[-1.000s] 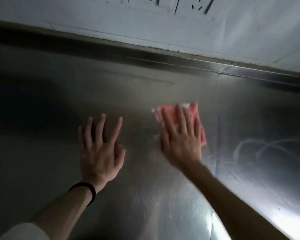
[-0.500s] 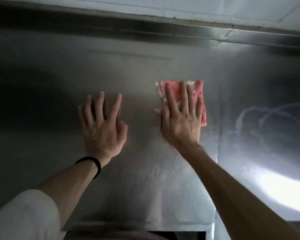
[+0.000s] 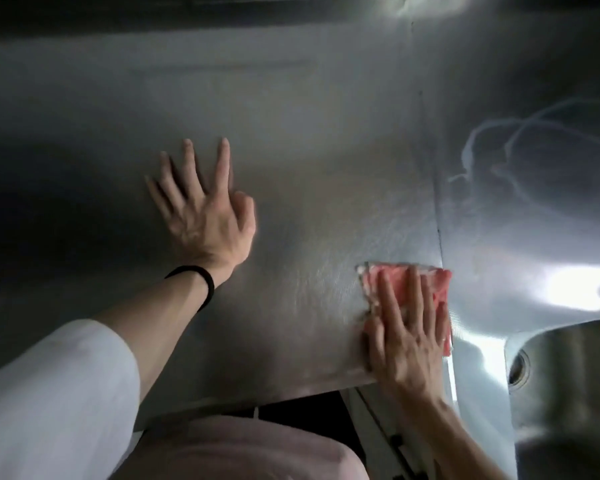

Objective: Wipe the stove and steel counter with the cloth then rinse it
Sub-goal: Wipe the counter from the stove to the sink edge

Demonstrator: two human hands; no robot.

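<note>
Honestly there was nothing to read, no labels or numbers; the smears [image 3: 510,143] on the steel counter [image 3: 326,150] spelled nothing.

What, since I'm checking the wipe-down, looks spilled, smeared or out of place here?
Pale looping streaks mark the brushed steel counter right of its seam, beyond the red cloth under the flat right hand. They look like smeared residue; nothing else stands out.

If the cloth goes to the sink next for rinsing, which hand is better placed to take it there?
Probably the right hand: it lies flat on the pink cloth, and the sink sits just to its right. The left hand lies spread on the steel counter, farther from both.
</note>
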